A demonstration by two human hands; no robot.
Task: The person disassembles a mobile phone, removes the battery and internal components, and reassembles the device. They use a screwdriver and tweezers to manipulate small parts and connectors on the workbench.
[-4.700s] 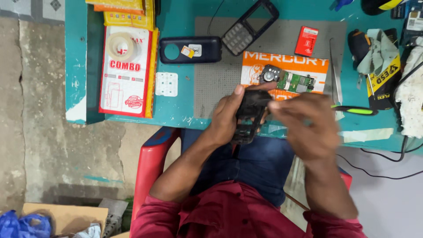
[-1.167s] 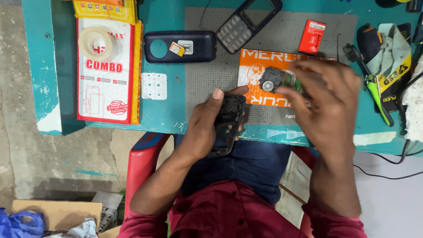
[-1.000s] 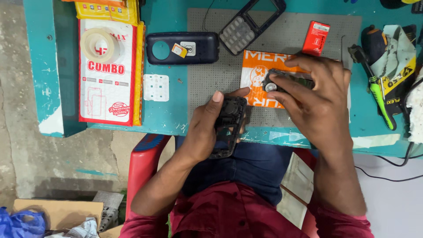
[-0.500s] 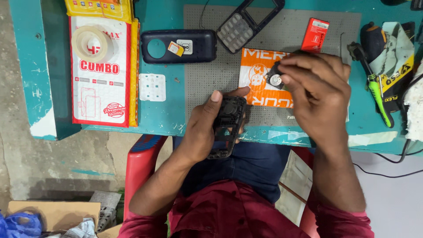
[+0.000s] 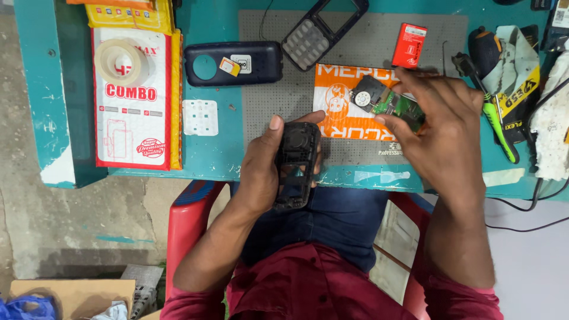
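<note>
A: We log bare mat (image 5: 267, 106) between the keypad frame (image 5: 323, 26) and the left hand (image 5: 267, 169); a hand could pass there.

B: Agreed. Right of the right hand (image 5: 441, 127) we find it crowded: screwdriver (image 5: 495, 127) and rags (image 5: 518, 65), close together. The red battery (image 5: 409, 44) stands just above the fingers.

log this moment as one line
left hand: holds black phone frame | right hand: grips circuit board over orange sheet

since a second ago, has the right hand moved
Yes. The right hand lifted the circuit board slightly off the orange packet, shifting toward the red battery.
</note>
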